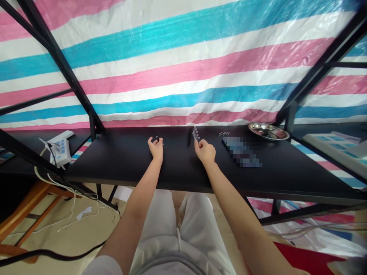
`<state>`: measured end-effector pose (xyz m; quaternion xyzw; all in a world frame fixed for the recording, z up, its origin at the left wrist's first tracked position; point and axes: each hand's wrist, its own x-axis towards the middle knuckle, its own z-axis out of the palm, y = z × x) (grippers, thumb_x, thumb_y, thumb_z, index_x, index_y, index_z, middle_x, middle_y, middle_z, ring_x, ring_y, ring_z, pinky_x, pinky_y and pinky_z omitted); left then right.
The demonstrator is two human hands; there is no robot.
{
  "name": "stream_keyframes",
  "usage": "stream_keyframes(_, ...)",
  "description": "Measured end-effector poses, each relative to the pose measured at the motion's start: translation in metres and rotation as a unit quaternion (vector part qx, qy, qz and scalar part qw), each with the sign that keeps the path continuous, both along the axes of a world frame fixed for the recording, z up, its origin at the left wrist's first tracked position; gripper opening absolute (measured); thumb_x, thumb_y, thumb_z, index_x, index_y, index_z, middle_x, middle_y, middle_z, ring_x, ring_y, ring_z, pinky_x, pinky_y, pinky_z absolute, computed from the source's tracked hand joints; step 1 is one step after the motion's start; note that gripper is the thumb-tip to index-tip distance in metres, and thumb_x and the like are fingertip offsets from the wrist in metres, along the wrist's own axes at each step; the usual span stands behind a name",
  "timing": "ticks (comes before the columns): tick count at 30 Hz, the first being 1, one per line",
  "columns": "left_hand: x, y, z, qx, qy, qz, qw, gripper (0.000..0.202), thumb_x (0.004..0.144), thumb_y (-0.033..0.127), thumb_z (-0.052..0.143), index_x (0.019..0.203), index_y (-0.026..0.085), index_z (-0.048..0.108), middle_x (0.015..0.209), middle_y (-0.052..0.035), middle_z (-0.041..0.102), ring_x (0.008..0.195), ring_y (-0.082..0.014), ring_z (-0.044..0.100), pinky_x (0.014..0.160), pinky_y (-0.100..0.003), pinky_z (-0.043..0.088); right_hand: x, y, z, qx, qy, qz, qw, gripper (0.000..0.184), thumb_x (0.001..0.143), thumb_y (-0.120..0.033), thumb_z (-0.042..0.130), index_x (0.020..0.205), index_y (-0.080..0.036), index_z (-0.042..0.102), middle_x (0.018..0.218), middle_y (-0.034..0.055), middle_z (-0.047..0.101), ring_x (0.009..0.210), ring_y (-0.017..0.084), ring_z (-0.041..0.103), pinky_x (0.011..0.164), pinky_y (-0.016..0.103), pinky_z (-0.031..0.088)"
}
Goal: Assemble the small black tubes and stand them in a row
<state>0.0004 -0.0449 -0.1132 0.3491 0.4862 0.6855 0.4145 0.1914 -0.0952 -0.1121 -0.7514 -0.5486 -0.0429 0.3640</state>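
My left hand point(156, 149) is raised a little over the black table, its fingers curled around a small dark piece point(156, 139) that I cannot name. To its right, my right hand point(206, 152) has thumb and forefinger together at the near end of a row of small, clear or silvery pieces point(195, 133). Whether it grips one of them is hidden. Just left of that row lies a short, narrow black strip point(189, 136). Several more small clear pieces point(224, 134) are grouped farther right.
A blurred-out dark blue flat item point(242, 153) lies right of my right hand. Behind it a round shiny metal dish point(268, 131) sits near the back edge. Black frame bars rise at both table ends. A power strip with cables point(60, 151) is at left.
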Motion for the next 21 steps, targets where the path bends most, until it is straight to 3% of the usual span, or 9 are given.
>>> stream_keyframes(4, 0.003, -0.007, 0.005, 0.003, -0.003, -0.053, 0.999, 0.024, 0.079, 0.022, 0.058, 0.099, 0.012, 0.05, 0.088, -0.0102, 0.065, 0.082, -0.0164, 0.066, 0.063, -0.022, 0.051, -0.002, -0.001, -0.004, 0.035, -0.016, 0.042, 0.998, 0.036, 0.085, -0.042, 0.039, 0.056, -0.021, 0.045, 0.048, -0.0003, 0.045, 0.049, 0.013, 0.045, 0.054, 0.025, 0.026)
stream_keyframes(9, 0.004, -0.012, 0.009, -0.005, -0.018, -0.136, 0.99, 0.025, 0.071, 0.028, 0.067, 0.085, 0.01, 0.059, 0.078, -0.0066, 0.065, 0.061, -0.0109, 0.063, 0.053, -0.02, 0.045, -0.013, -0.006, -0.006, 0.054, -0.02, 0.162, 0.985, 0.037, 0.085, -0.044, 0.037, 0.06, -0.02, 0.05, 0.053, 0.0004, 0.052, 0.052, 0.013, 0.05, 0.056, 0.024, 0.033)
stream_keyframes(12, 0.005, -0.013, 0.008, -0.008, -0.015, -0.192, 0.981, 0.029, 0.067, 0.033, 0.07, 0.083, 0.01, 0.062, 0.073, -0.005, 0.064, 0.05, -0.0074, 0.057, 0.047, -0.019, 0.04, -0.022, -0.01, -0.002, 0.035, 0.019, 0.239, 0.97, 0.03, 0.085, -0.045, 0.04, 0.082, -0.02, 0.057, 0.065, 0.0011, 0.059, 0.056, 0.013, 0.053, 0.058, 0.023, 0.037)
stream_keyframes(15, 0.006, -0.015, 0.007, -0.005, -0.006, -0.272, 0.962, 0.035, 0.063, 0.037, 0.072, 0.086, 0.012, 0.063, 0.078, -0.0063, 0.066, 0.051, -0.0079, 0.058, 0.047, -0.02, 0.038, -0.028, -0.012, 0.0, 0.016, 0.063, 0.299, 0.952, 0.034, 0.087, -0.043, 0.037, 0.107, -0.02, 0.052, 0.082, 0.0036, 0.063, 0.065, 0.014, 0.058, 0.063, 0.025, 0.042)
stream_keyframes(21, 0.008, -0.021, 0.007, -0.012, 0.04, -0.351, 0.935, 0.039, 0.06, 0.035, 0.075, 0.089, 0.012, 0.065, 0.08, -0.0073, 0.067, 0.054, -0.0102, 0.061, 0.048, -0.019, 0.037, -0.027, -0.006, -0.007, 0.042, 0.126, 0.328, 0.935, 0.034, 0.089, -0.036, 0.03, 0.109, -0.018, 0.05, 0.079, 0.0045, 0.06, 0.071, 0.016, 0.059, 0.07, 0.028, 0.045)
